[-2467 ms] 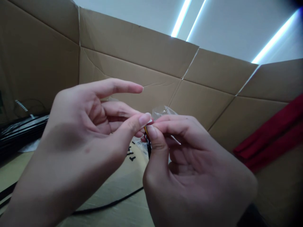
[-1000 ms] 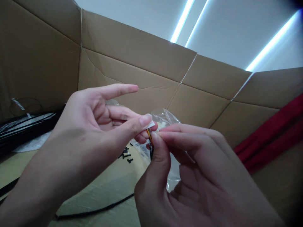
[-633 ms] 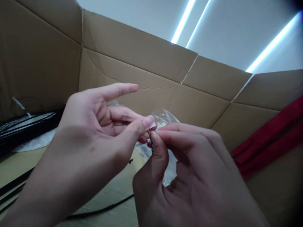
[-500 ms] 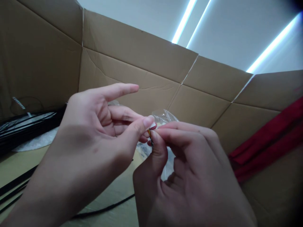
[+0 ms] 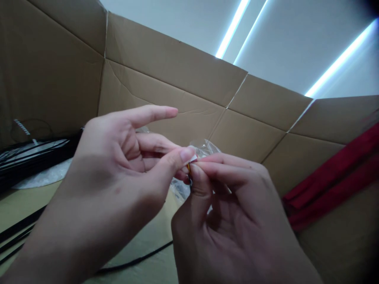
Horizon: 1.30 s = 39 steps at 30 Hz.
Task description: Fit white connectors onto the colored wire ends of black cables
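Observation:
Between the thumb and fingers of my left hand (image 5: 130,169) is a small white connector (image 5: 194,157), its index finger stretched out above. Thin wires (image 5: 188,169), yellow and dark, come down from the connector, with a trace of red at its edge. My right hand (image 5: 237,209) is closed in a pinch on the wires right beside the connector. The two hands' fingertips nearly touch. My fingers hide most of the connector and the wire ends. Below my hands a black cable (image 5: 139,258) runs across the table (image 5: 151,244).
A clear plastic bag (image 5: 204,148) lies behind my fingertips. At the left is a bundle of black cables (image 5: 35,157) on bubble wrap (image 5: 47,173). Cardboard walls (image 5: 166,83) surround the table. Red cloth (image 5: 334,181) hangs at the right.
Both hands keep their pinch on the connector and wires. My right hand has turned slightly, and the view has shifted a little.

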Available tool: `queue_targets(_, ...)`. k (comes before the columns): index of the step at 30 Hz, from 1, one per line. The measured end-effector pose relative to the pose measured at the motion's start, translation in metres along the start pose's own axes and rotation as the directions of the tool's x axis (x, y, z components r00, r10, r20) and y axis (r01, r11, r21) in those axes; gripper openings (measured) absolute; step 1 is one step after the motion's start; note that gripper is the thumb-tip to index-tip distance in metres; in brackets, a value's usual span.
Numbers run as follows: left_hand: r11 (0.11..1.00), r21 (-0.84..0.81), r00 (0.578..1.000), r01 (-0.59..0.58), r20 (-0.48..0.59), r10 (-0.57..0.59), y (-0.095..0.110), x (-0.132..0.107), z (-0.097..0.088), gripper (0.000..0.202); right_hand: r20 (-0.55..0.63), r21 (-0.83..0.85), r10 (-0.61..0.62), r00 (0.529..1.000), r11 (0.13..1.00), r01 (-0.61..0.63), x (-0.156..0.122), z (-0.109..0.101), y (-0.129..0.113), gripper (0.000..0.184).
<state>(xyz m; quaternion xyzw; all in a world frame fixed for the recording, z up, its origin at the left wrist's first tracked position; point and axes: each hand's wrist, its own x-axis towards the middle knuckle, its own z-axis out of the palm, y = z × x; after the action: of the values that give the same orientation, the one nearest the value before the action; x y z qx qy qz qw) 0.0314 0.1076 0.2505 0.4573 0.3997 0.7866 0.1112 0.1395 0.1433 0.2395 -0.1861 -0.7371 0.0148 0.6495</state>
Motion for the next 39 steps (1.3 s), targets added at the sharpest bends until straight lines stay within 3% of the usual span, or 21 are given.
queue_targets(3,0.999,0.011,0.998,-0.053,0.029,0.053,0.001,-0.001,0.0,0.05,-0.151,-0.081,0.071,0.986,0.993,-0.084,0.002,0.005,-0.006,0.016)
queue_targets(7,0.994,0.013,0.993,-0.107,0.054,0.107,0.002,0.001,-0.001,0.048,-0.02,-0.039,0.136,0.991,0.99,-0.136,0.007,-0.002,-0.008,0.013)
queue_targets(12,0.976,0.134,0.985,-0.173,0.05,0.168,0.001,0.002,-0.005,0.05,0.011,0.063,0.126,0.992,0.99,-0.126,0.011,-0.008,-0.005,0.016)
queue_targets(15,0.978,0.173,0.993,-0.115,0.033,0.111,0.013,-0.002,-0.002,0.052,0.068,0.13,0.14,0.988,0.98,-0.148,0.013,-0.008,-0.003,0.016)
queue_targets(19,0.975,0.189,0.993,0.117,0.001,-0.119,0.039,-0.005,0.005,0.049,0.13,0.164,0.159,0.979,0.97,-0.18,0.012,-0.008,-0.001,0.016)
queue_targets(24,0.966,0.077,0.969,0.247,0.012,-0.248,0.057,-0.004,0.005,0.056,-0.035,0.009,0.107,0.994,0.994,-0.106,0.006,0.002,-0.006,0.016)
queue_targets(28,0.963,0.032,0.962,0.266,0.06,-0.268,0.061,-0.003,0.001,0.047,-0.153,-0.096,0.051,0.987,0.993,-0.066,0.005,0.014,-0.013,0.019)
queue_targets(32,0.964,0.019,0.96,0.264,0.093,-0.264,0.062,-0.004,0.0,0.04,-0.186,-0.098,0.05,0.981,0.993,-0.069,0.004,0.015,-0.016,0.02)
queue_targets(39,0.968,0.097,0.973,0.229,-0.001,-0.23,0.053,-0.005,0.008,0.05,-0.17,-0.024,0.114,0.979,0.992,-0.12,0.003,0.012,-0.02,0.02)
